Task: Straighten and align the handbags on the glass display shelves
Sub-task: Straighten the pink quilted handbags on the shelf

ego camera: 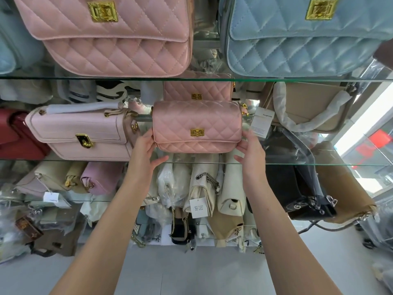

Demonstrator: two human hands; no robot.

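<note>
so the small pink quilted bag (196, 126) sits at the front of the middle glass shelf (63, 160), right between both hands, clasp (197, 132) facing out. Left hand (146, 145) is against its left end and right hand (251, 150) against its right end, so it's kinda sandwiched

around it: a pale pink bag (80, 133) just beside it on the left with a red bag (12, 133) past that, a matching pink quilted bag (197, 88) right behind it, a paper tag (260, 122) hanging just off its right end, and a beige bag (314, 107) further right. Up top there's a big pink quilted bag (110, 39) and a blue one (308, 39)

both arms reach up and forward, fingers mostly straight and pressed flat on the bag's ends, thumbs sticking out loose underneath near the shelf edge, nothing really wrapped round it
</note>
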